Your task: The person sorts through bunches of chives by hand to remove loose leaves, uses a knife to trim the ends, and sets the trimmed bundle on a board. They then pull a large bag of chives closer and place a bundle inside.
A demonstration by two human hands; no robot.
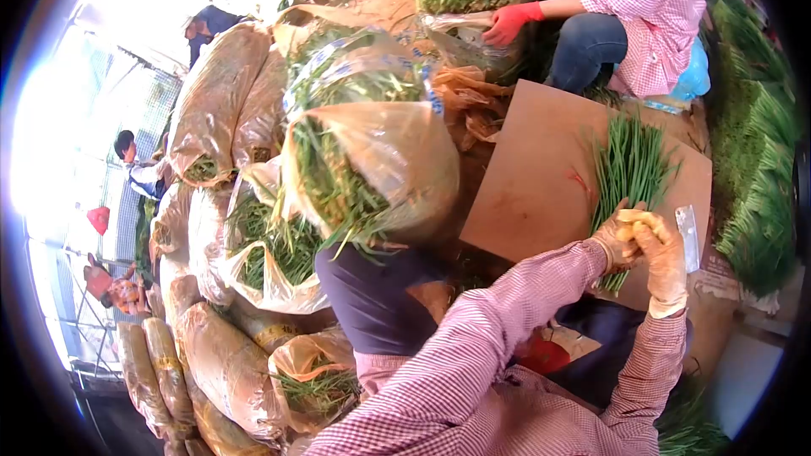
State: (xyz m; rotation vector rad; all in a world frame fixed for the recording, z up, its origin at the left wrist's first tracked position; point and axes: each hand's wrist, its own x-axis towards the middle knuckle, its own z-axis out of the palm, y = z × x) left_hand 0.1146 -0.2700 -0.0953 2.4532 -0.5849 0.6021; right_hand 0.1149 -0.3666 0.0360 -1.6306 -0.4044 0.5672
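Chive bunch lay fanned over the brown board, leaf tips pointing away from the hands, its pale root end caught between both gloved hands. The left hand was wrapped around the stalks just beside the right hand, which was closed over the butt end. A flat pale blade lay just right of the right hand. Squaring the root ends seemed the step in hand. It likely called for a firm left grip, stalks kept parallel, and the right hand tapping the ends level, away from the blade.
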